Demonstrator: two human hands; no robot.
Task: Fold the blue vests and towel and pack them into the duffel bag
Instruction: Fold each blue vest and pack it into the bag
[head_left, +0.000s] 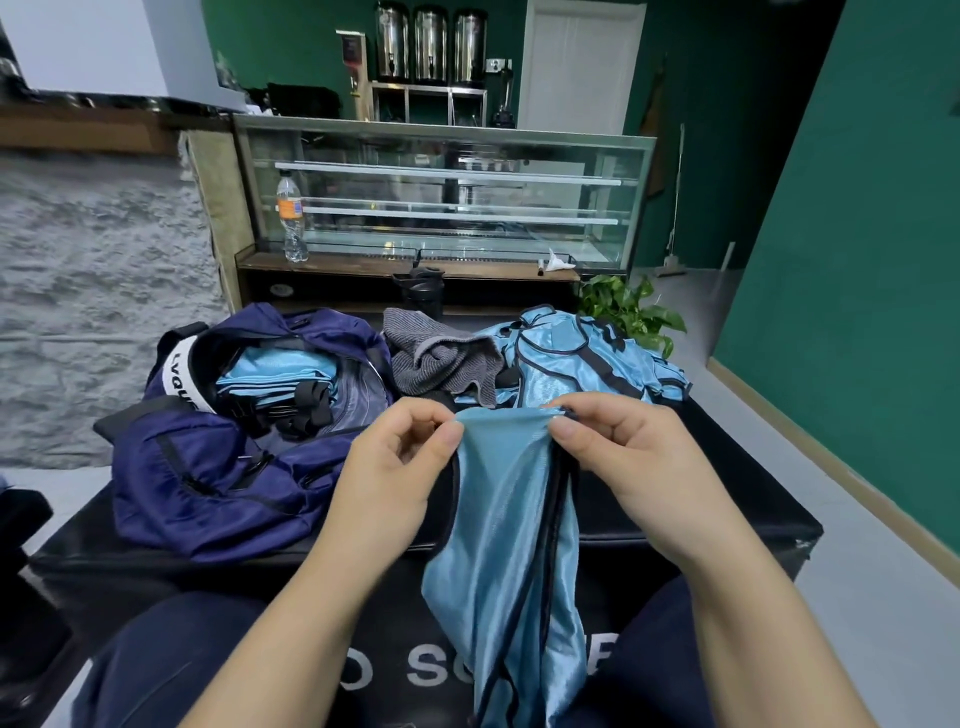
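Observation:
A shiny light-blue vest (498, 525) with dark trim hangs in front of me over the black box's edge. My left hand (400, 467) pinches its top left corner and my right hand (623, 457) pinches its top right corner. The navy duffel bag (208, 467) lies open at the left of the box, with folded blue vests (275, 376) inside it. A grey towel (441, 356) lies crumpled behind my hands. Several unfolded blue vests (582, 358) are piled at the right rear.
Everything sits on a black box (727, 525) with white lettering on its front. Behind stand a black bottle (421, 291), a glass display counter (441, 192) with a plastic bottle (292, 215), and a green plant (634, 312). Grey floor runs along the right.

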